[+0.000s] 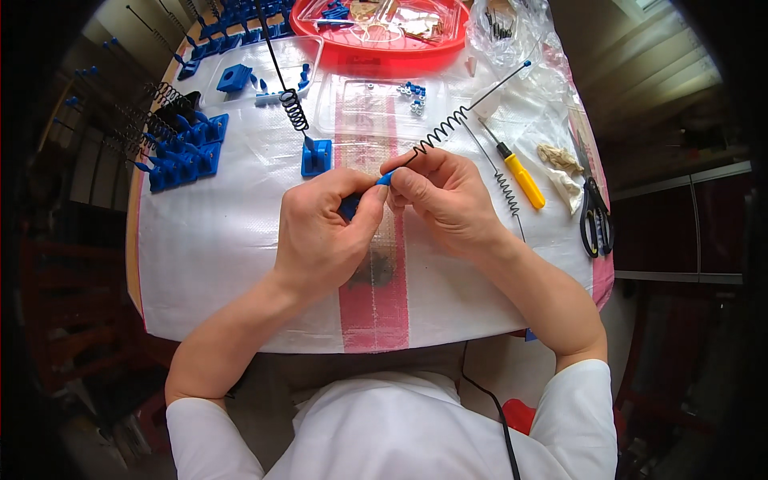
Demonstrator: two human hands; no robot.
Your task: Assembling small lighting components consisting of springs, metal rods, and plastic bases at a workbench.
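My left hand is closed around a blue plastic base, mostly hidden by the fingers. A blue cone-shaped tip pokes out between thumb and forefinger. Against that tip, my right hand pinches the lower end of a black coiled spring wire. The wire slants up to the right and ends in a small blue cap. Just beyond my left hand stands a blue base carrying another black spring wire, which rises toward the top edge.
At right lie a loose spring wire, a yellow-handled screwdriver, crumpled gloves and black-handled scissors. Several finished-looking blue bases stand at left. Farther back are clear plastic trays, a red tray and a plastic bag.
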